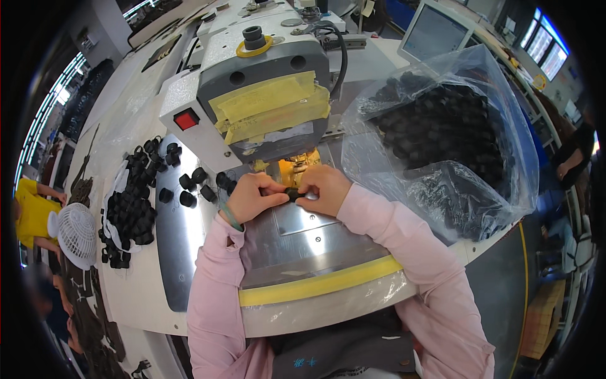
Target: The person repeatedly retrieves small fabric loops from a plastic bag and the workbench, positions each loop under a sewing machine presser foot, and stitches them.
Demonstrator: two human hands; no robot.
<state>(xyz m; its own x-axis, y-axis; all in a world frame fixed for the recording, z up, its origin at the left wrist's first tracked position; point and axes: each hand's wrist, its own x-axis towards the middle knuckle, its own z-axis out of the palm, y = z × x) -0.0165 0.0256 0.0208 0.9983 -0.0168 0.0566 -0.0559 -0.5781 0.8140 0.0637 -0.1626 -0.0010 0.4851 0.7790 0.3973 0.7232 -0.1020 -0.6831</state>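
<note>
Currently, your left hand [251,196] and right hand [327,188] both pinch a small black piece [293,194], held over the metal plate [297,256] just in front of the lit area [288,169] beneath the machine [262,69]. Black rolls [187,199] lie to your left; a clear bag [470,211] of black pieces [442,126] sits to your right.

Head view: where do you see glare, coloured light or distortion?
In the head view, bright reflections streak the steel plate, glints speckle the clear bag, and warm light glows beyond the black piece between left hand and right hand; toward the head view's black rim, the ceiling lights bow.
</note>
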